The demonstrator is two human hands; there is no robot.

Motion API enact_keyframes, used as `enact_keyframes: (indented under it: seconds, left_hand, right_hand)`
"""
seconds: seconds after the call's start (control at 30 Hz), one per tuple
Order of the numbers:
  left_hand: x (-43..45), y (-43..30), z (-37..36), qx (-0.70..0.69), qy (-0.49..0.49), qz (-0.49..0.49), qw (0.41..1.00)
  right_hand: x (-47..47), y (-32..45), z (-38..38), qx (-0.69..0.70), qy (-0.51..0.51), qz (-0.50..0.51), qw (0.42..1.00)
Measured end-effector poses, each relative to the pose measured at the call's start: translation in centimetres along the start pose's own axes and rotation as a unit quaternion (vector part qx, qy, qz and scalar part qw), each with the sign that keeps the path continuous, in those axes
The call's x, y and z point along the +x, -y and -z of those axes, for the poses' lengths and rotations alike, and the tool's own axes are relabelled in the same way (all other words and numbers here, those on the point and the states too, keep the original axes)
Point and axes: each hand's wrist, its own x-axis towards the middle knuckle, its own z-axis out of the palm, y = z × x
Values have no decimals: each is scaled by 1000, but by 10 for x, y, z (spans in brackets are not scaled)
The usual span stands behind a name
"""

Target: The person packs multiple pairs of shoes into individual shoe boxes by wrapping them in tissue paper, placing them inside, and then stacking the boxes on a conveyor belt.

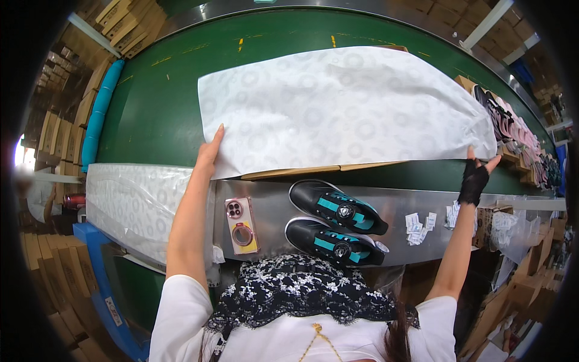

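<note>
A wide white sheet of wrapping paper [334, 108] with pale ring prints spreads between my hands. My left hand [211, 151] grips its lower left corner, thumb on top. At the lower right corner, my right hand [477, 174], in a black fingerless glove, pinches the crumpled edge. Beneath the paper, a cardboard box [325, 170] shows only along its edges. Nearer me, a pair of black and teal sneakers [339, 208] with dial closures lies on the metal ledge [271, 194].
A phone [242, 226] lies left of the sneakers, and small white packets [418, 228] lie right of them. Stacked patterned paper [135, 203] under clear plastic is at left. More shoes [515, 122] line the green conveyor belt [149, 104] at right. A blue frame [108, 289] stands lower left.
</note>
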Motion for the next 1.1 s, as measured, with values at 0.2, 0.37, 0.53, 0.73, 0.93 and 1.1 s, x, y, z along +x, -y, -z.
enact_keyframes:
  seconds: [0.2,0.37,0.53,0.73,0.93,1.1]
  left_hand:
    - [-26,11,-52,-291,106,79,947]
    - [-53,-1,-74,-249,92,43,963]
    - [-50,10,-30,-167,103,-83,977]
    - [-56,14,30,-21,57,-134,989]
    - [-68,-19,53,-92,68,-131,985]
    - [-103,-97,3,-322,210,-100,918]
  right_hand:
    - [-187,64,35,-146,569,364,723]
    - [-242,73,48,-117,505,486,704]
    - [-244,81,38,-66,505,459,728]
    - [-160,164,-27,181,533,114,819]
    - [-168,145,-180,92,352,64,929]
    - [-207,152,-214,110,564,24,818]
